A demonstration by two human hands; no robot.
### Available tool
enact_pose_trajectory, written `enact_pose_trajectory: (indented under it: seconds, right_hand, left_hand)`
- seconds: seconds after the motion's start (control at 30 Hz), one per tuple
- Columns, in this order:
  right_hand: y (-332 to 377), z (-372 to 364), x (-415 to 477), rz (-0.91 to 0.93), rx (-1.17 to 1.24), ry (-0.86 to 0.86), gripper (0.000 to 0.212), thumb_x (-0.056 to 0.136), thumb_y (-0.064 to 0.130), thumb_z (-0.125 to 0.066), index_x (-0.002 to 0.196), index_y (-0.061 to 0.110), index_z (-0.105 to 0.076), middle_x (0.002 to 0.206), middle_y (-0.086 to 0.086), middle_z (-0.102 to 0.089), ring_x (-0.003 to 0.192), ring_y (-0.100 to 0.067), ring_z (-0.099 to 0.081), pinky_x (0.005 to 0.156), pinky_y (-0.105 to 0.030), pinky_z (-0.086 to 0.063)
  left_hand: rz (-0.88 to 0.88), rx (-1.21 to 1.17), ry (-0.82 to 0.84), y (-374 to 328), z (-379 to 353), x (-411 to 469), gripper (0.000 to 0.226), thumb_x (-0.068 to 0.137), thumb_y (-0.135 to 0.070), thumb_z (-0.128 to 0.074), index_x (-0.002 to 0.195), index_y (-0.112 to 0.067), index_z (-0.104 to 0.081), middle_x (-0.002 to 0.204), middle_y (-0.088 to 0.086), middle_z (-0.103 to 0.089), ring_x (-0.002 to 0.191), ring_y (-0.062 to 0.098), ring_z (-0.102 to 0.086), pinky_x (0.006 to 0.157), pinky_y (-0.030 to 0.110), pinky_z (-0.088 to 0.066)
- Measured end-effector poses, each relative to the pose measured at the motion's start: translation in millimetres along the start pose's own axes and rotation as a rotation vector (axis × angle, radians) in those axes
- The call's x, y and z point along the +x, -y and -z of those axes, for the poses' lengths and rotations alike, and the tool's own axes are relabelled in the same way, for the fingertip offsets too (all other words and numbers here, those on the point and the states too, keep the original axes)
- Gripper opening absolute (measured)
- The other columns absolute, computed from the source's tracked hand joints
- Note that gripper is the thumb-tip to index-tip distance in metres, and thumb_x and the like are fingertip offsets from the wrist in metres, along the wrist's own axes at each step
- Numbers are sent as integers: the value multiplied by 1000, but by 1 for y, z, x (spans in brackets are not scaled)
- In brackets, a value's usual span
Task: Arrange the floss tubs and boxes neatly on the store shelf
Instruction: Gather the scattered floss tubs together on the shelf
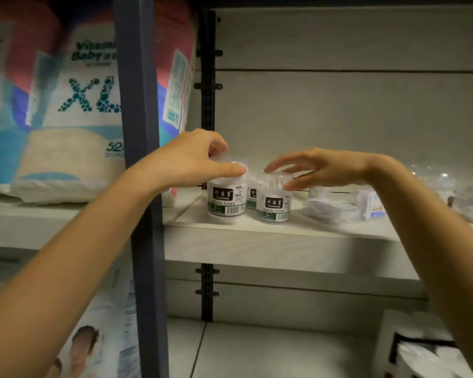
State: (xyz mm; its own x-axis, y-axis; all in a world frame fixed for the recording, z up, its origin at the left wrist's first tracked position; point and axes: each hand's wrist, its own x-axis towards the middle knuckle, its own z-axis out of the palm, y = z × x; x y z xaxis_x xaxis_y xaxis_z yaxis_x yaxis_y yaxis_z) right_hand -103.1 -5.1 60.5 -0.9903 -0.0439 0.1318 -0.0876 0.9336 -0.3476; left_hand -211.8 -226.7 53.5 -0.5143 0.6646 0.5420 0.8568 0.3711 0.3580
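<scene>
Head | left hand point(186, 159) grips left tub point(224, 200) by lid | right hand point(320, 167) spread, fingertips touching right tub point(273, 207) | shelf point(284, 241)

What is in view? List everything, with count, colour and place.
tubs: three, clear with white-green labels, shelf's left end: left tub, front tub, rear tub
packs: blurred pile, clear-white, right of the tubs
shelf: one, white, under the tubs
post: one, dark blue, left of the shelf
diaper bags: two, white-blue-pink, left of the post
package: one, white, lower right
left grip: holds left tub's lid
right grip: fingers spread at front tub's lid
</scene>
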Motion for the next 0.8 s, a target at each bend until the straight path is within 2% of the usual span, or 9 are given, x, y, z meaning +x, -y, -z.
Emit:
enact_pose_trajectory:
  seconds: [0.1, 0.17, 0.23, 0.37, 0.57, 0.73, 0.8]
  right_hand:
    - [7, -9, 2, -16, -72, -141, 41, 81, 39, -61, 120, 38, -53, 129, 17, -49, 121, -13, -49, 99, -32, -44]
    - [10, -16, 7, 21, -155, -260, 38, 83, 34, -63, 120, 32, -57, 123, 14, -54, 112, -15, -56, 88, -26, -47]
    - [12, -22, 13, 42, -180, -308, 36, 84, 31, -64, 120, 29, -58, 121, 13, -56, 108, -15, -58, 84, -23, -45]
    - [15, -27, 21, 29, -204, -339, 35, 83, 32, -64, 117, 28, -60, 124, 7, -61, 106, -15, -60, 87, -27, -48]
    - [18, -30, 27, -20, -224, -383, 33, 82, 34, -66, 114, 29, -61, 121, 8, -64, 104, -15, -62, 93, -38, -49]
    - [21, -36, 30, -42, -238, -403, 32, 84, 30, -65, 115, 27, -61, 122, 7, -64, 108, -17, -61, 95, -39, -47]
    - [23, -40, 28, -44, -224, -419, 34, 86, 30, -62, 119, 25, -59, 125, 6, -62, 113, -18, -58, 98, -35, -46]
  left_hand:
    - [-26, 12, 3, 5, -2, -4, 61, 74, -53, -65, 124, -21, -54, 119, -3, -58, 93, 9, -52, 66, 19, -41]
    - [-27, 26, 1, 7, -4, -5, 60, 74, -53, -64, 124, -22, -53, 119, -3, -57, 94, 9, -51, 70, 20, -41]
    - [-32, 38, -4, 9, -7, -6, 59, 74, -53, -64, 123, -22, -53, 120, -3, -57, 94, 9, -50, 79, 22, -40]
    - [-35, 49, -4, 14, -10, -3, 56, 75, -54, -62, 122, -23, -54, 121, -3, -57, 96, 9, -48, 84, 23, -39]
    - [-50, 114, -2, 20, -22, -1, 51, 81, -47, -60, 122, -18, -53, 124, 0, -56, 98, 8, -43, 85, 24, -37]
    - [-15, 124, 12, 21, -27, 0, 48, 85, -45, -56, 122, -14, -52, 126, 3, -54, 110, 16, -47, 89, 28, -38]
    - [-4, 119, 15, 20, -29, 0, 48, 86, -44, -55, 123, -14, -51, 128, 4, -52, 114, 19, -47, 91, 29, -39]
